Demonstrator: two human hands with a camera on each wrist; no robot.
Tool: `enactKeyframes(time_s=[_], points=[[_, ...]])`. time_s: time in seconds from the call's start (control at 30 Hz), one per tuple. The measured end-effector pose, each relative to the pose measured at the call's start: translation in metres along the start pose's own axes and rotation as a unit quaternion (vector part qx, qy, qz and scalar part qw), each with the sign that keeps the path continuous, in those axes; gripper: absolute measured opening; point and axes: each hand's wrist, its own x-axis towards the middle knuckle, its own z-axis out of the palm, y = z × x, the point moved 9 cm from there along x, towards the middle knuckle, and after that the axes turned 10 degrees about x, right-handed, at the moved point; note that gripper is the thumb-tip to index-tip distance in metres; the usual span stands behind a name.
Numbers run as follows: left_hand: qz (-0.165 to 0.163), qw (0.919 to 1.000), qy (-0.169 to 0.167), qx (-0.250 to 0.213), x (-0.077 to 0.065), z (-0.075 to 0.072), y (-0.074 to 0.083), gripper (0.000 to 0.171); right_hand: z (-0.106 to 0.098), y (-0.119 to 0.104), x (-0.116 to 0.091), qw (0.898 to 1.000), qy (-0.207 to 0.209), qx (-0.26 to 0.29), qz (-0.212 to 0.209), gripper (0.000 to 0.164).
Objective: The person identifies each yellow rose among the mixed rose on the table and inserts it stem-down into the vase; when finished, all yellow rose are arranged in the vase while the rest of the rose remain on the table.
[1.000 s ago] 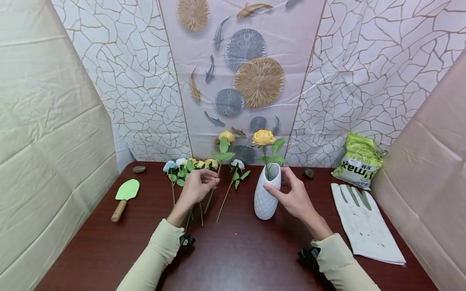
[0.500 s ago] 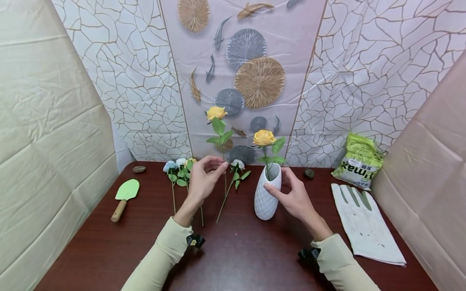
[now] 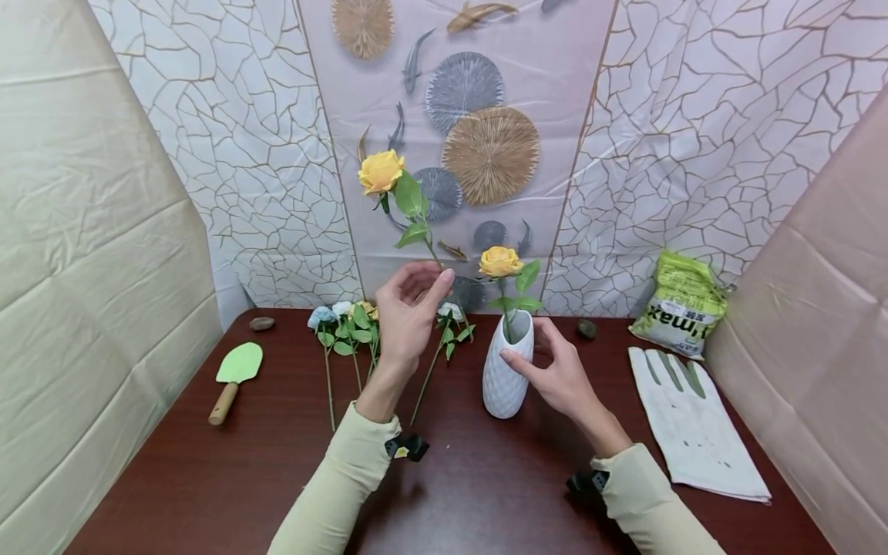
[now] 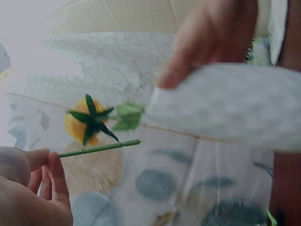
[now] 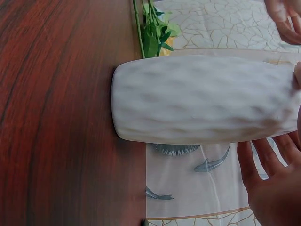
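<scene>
- Head view: the green bag (image 3: 677,304) leaning at the wall on the right carries large print, seen upside down and not clearly legible; no other writing shows.
- Head view: the left hand (image 3: 409,312) is raised above the dark, glossy wood-grain tabletop (image 3: 208,478), thumb and fingertips pinching the thin green stem of a yellow rose (image 3: 381,171) that tilts up to the left, its bloom well above the hand.
- Head view: the right hand (image 3: 560,368) curls round the neck of a white vase (image 3: 505,370), a rounded ceramic body with a dimpled surface, standing upright on the tabletop with a second yellow rose (image 3: 500,262) in it.
- Head view: loose flowers (image 3: 344,327) lie behind the left hand; a green trowel (image 3: 235,370) with a wooden handle lies to the left, flat white gloves (image 3: 690,420) to the right.
- Left wrist view: fingertips (image 4: 44,172) pinch the smooth stem, the rose seen from behind with its dark sepals; the vase is a blurred pale mass.
- Right wrist view: the vase's rippled wall (image 5: 202,99) fills the frame, fingers (image 5: 268,165) lying against it.
</scene>
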Motion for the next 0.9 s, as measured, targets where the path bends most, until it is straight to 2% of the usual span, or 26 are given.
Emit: enactKeyframes(time_s=[0.27, 0.37, 0.47, 0.53, 0.63, 0.77, 0.9], points=[[0.061, 0.9952, 0.049, -0.058, -0.004, 0.016, 0.030, 0.018, 0.000, 0.000, 0.000, 1.000, 0.001, -0.002, -0.002, 0.050], [0.077, 0.9939, 0.052, -0.060, -0.007, 0.023, 0.033, 0.016, -0.001, 0.000, 0.000, 1.000, 0.001, -0.001, -0.004, 0.050], [0.077, 0.9949, 0.042, -0.051, -0.012, 0.032, 0.030, 0.018, -0.001, 0.000, 0.000, 1.000, -0.001, 0.003, -0.006, 0.050], [0.075, 0.9962, 0.030, -0.034, -0.015, 0.038, 0.026, 0.019, -0.001, 0.001, 0.000, 1.000, -0.002, 0.006, -0.008, 0.050], [0.084, 0.9961, 0.020, 0.023, -0.019, 0.045, 0.022, 0.018, -0.001, 0.001, 0.000, 1.000, -0.003, 0.007, -0.010, 0.050], [0.112, 0.9867, 0.010, 0.117, -0.026, 0.053, 0.020, 0.014, -0.001, 0.000, 0.000, 1.000, -0.004, 0.011, -0.013, 0.051], [0.121, 0.9781, -0.014, 0.169, -0.032, 0.061, 0.019, 0.014, -0.001, 0.000, 0.000, 1.000, -0.006, 0.012, -0.011, 0.050]])
